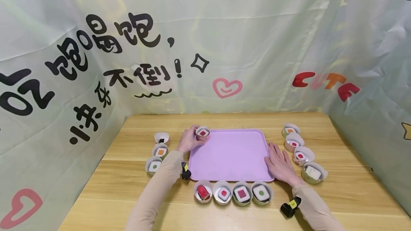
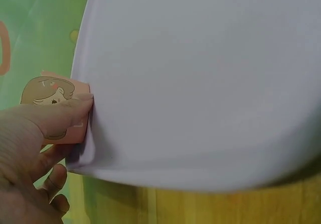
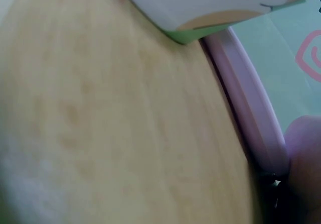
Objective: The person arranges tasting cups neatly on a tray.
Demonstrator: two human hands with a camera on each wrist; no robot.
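Head view: the left hand (image 1: 190, 139) is gripping a cup (image 1: 202, 137), apparently keeping it upright; the outstretched right hand (image 1: 281, 163) is probably steadying the purple tray (image 1: 231, 156).

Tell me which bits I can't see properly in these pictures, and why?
Left wrist view: part of the picture on the held cup, covered by the left hand.
Left wrist view: what is inside that cup, because its side faces the camera.
Right wrist view: most of the right hand, cut off by the right edge.
Right wrist view: the top of the patterned cup, cut off by the top edge.
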